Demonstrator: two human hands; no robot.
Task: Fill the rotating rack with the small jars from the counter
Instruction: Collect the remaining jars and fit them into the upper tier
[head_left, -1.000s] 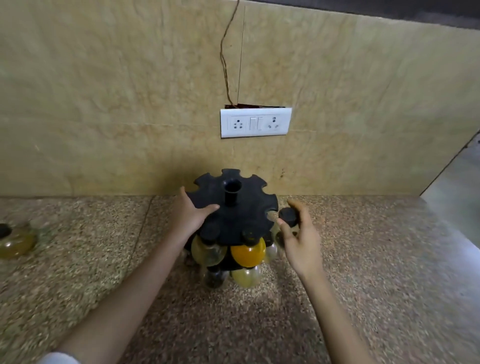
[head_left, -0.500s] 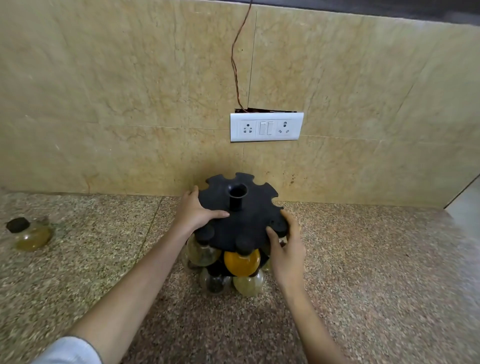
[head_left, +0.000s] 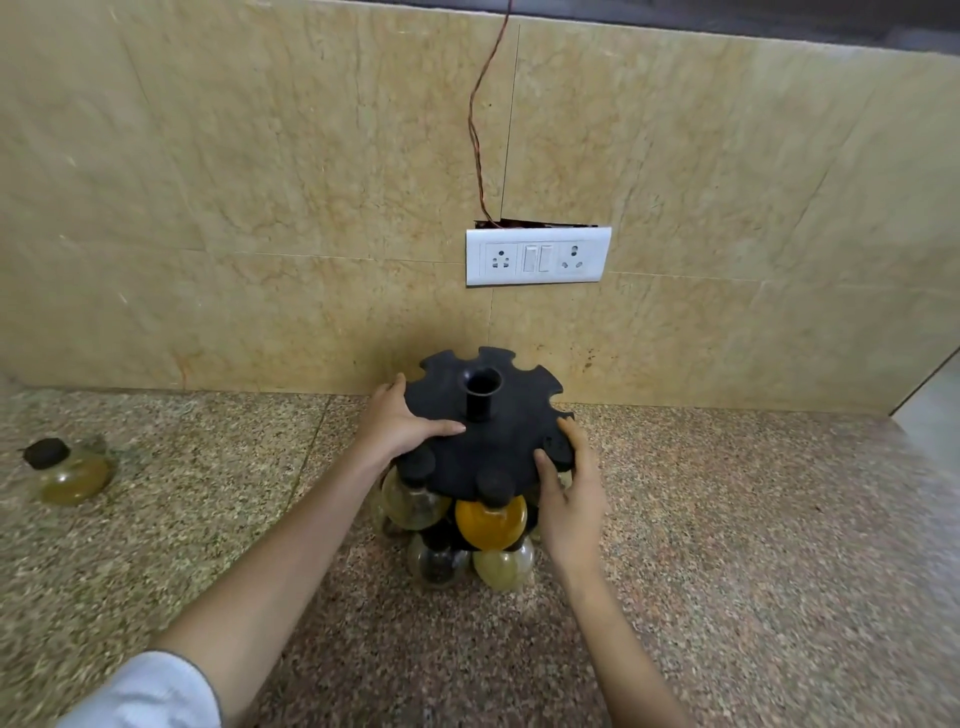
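Black plastic rotating rack (head_left: 483, 441), notched disc top with a short hollow centre post, stands on the speckled brown granite counter (head_left: 727, 545) close to the back wall.

Left hand (head_left: 400, 426) lies on the disc's left edge, fingers spread flat across the top, thumb at the far rim; it presses the rack rather than gripping round it. Right hand (head_left: 569, 499) is at the disc's right front edge, fingers curled round a black-capped small jar (head_left: 558, 449) sitting at a notch. The jar body is hidden behind the hand; cannot tell if it is fully seated.

Already hanging in the front notches: a clear round jar with pale contents (head_left: 413, 501) on the left and a round jar with orange powder (head_left: 491, 519) in the middle. Lower tier shows a clear jar with dark contents (head_left: 436, 564) and a yellowish jar (head_left: 504, 569).

One more round black-capped jar with amber contents (head_left: 67, 470) sits on the counter well apart, far left.

Wall is beige marble-look tile (head_left: 260, 182). White switch and socket plate (head_left: 537, 255) directly above the rack, thin reddish wire (head_left: 475, 119) running up from it. White sleeve (head_left: 145, 693) at the bottom left.
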